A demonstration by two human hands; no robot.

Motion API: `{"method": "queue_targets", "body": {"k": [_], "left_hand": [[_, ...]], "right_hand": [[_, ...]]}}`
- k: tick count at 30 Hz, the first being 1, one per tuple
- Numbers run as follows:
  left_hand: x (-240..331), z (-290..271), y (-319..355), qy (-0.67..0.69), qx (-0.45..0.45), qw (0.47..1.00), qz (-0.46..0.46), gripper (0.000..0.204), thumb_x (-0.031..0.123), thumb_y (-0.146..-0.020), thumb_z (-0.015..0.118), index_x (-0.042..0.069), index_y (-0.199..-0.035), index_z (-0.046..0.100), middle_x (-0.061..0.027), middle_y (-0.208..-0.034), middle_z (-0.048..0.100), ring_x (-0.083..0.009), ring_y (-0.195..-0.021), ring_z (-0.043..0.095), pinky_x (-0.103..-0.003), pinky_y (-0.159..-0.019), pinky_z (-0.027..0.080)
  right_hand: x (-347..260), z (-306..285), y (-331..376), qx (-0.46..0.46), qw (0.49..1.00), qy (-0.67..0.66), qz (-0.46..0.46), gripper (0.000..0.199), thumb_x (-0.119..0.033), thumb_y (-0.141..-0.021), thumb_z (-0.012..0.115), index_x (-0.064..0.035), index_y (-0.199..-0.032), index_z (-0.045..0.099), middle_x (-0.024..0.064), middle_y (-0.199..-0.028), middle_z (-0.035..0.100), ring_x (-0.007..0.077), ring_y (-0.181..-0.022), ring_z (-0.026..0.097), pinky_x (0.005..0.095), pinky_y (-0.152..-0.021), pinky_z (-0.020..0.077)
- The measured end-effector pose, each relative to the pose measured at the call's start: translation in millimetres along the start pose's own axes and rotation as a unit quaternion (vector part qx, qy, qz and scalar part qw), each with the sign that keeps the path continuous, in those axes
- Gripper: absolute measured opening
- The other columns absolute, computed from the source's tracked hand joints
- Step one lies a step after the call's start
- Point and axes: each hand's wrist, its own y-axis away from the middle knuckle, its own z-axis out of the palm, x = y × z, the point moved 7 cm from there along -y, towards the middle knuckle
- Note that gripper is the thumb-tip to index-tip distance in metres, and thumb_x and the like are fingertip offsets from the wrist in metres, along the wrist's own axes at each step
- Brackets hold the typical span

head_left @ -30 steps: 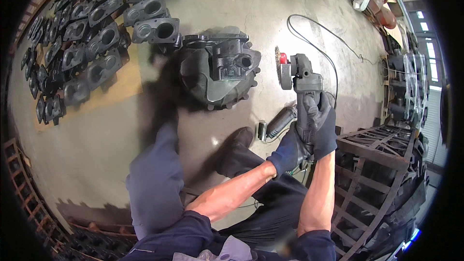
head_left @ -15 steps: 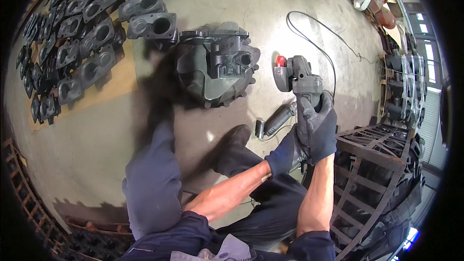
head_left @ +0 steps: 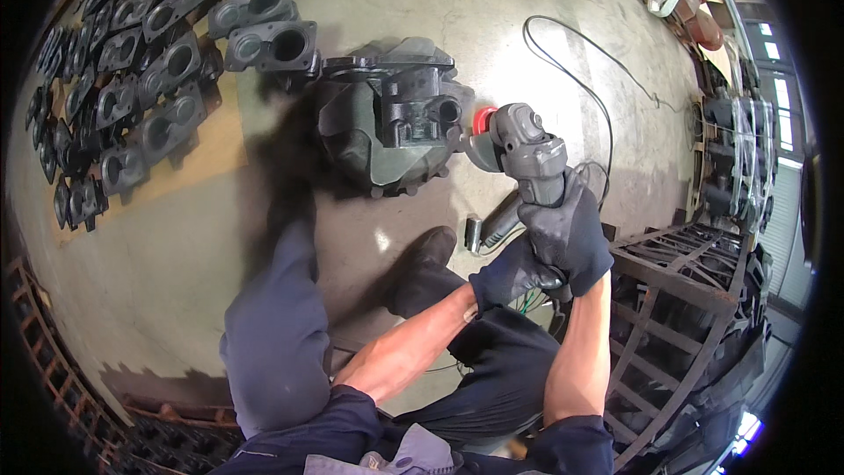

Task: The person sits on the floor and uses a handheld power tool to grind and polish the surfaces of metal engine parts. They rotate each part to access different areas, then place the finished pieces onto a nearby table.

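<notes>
Both my gloved hands are wrapped around a grey angle grinder (head_left: 538, 158). My right hand (head_left: 567, 229) is closed over its body, just behind the gear head. Lower down, my left hand (head_left: 520, 271) grips the rear of the handle. The grinder's red disc (head_left: 482, 121), partly behind its guard, is close to the right side of a large dark metal casting (head_left: 352, 136) on the floor; I cannot tell whether they touch. The casting has a toothed rim and a raised port on top. Under my hands lies a second, cylindrical power tool (head_left: 503, 222), partly hidden.
Rows of dark flanged castings (head_left: 171, 62) stand on brown sheeting at the left. A black cable (head_left: 580, 66) loops over the floor beyond the grinder. A rusty metal rack (head_left: 677, 277) stands close by my right arm. Wrapped parts (head_left: 738, 158) are stacked at the far right.
The grinder has swung left, bringing its red disc from open floor to beside the casting. Both hands have turned along with it and keep their hold.
</notes>
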Motion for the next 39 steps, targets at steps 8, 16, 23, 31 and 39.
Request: {"method": "queue_targets", "body": {"k": [8, 16, 23, 31, 39], "left_hand": [[-15.6, 1.5, -2.2, 0.202, 0.094, 0.974, -0.032, 0.051, 0.001, -0.102, 0.051, -0.001, -0.149, 0.031, -0.0101, -0.148, 0.044, -0.0183, -0.130, 0.049, -0.034, -0.110, 0.045], [-35.4, -7.8, 1.8, 0.291, 0.100, 0.952, 0.009, 0.048, 0.005, -0.104, 0.047, 0.001, -0.149, 0.031, -0.0086, -0.145, 0.044, -0.0145, -0.132, 0.045, -0.030, -0.110, 0.040], [-6.9, -16.0, 0.6, 0.205, 0.090, 0.975, -0.016, 0.052, 0.009, -0.107, 0.044, 0.001, -0.154, 0.023, -0.0082, -0.152, 0.038, -0.0170, -0.136, 0.042, -0.032, -0.117, 0.035], [-12.7, -14.0, -4.4, 0.253, 0.097, 0.962, -0.022, 0.053, 0.014, -0.108, 0.041, 0.002, -0.156, 0.020, -0.0082, -0.155, 0.034, -0.0180, -0.140, 0.039, -0.033, -0.118, 0.035], [2.6, -13.4, -0.7, 0.135, 0.079, 0.988, 0.007, 0.057, 0.010, -0.105, 0.048, 0.001, -0.154, 0.021, -0.0107, -0.154, 0.034, -0.0206, -0.139, 0.040, -0.035, -0.118, 0.035]], "right_hand": [[22.3, 7.9, -11.5, 0.045, 0.999, 0.024, -0.016, 0.050, -0.017, -0.069, 0.074, 0.0028, -0.113, 0.063, 0.0225, -0.095, 0.073, 0.0335, -0.090, 0.073, 0.0387, -0.080, 0.0556], [11.1, 14.9, -20.3, 0.026, 0.990, 0.137, -0.022, 0.057, -0.024, -0.071, 0.074, 0.0021, -0.119, 0.060, 0.0256, -0.097, 0.072, 0.0409, -0.093, 0.071, 0.0429, -0.082, 0.0561], [-5.5, 17.6, -28.9, 0.024, 0.983, 0.182, -0.026, 0.060, -0.025, -0.069, 0.076, 0.0033, -0.119, 0.060, 0.0273, -0.098, 0.071, 0.0422, -0.093, 0.070, 0.0441, -0.083, 0.0560], [-4.7, 13.1, -31.7, 0.021, 0.985, 0.170, -0.020, 0.060, -0.026, -0.067, 0.078, 0.0026, -0.117, 0.060, 0.0274, -0.097, 0.071, 0.0436, -0.093, 0.069, 0.0447, -0.085, 0.0557], [-7.2, 14.4, -34.2, 0.009, 0.981, 0.193, 0.001, 0.060, -0.026, -0.068, 0.078, 0.0031, -0.117, 0.059, 0.0280, -0.097, 0.071, 0.0430, -0.093, 0.070, 0.0450, -0.085, 0.0555]]}}
